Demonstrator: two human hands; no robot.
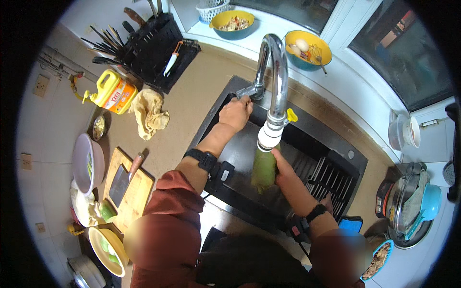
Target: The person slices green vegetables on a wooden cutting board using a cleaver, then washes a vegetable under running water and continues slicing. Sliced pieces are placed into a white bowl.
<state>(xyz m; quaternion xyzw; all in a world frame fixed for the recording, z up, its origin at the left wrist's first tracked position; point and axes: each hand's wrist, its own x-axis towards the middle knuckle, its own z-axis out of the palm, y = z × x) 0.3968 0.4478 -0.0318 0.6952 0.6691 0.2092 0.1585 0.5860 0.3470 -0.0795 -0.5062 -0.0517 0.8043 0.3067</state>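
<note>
My left hand (235,112) has its fingers around the chrome lever handle (245,91) at the base of the kitchen faucet (279,79). Below the faucet's white spout head (270,136), my right hand (283,167) grips a long green vegetable (262,172), perhaps a gourd or radish. The spout covers the vegetable's upper end. It is held over the dark sink basin (237,158). Whether water is running, I cannot tell. A slotted metal rack (329,180) sits in the right side of the sink.
On the left counter are a cutting board (135,205) with a cleaver (120,183), a cut green piece (107,211), a crumpled cloth (149,113) and a yellow detergent jug (117,91). Bowls (232,34) (308,50) line the windowsill. Stacked cookware (407,201) stands at right.
</note>
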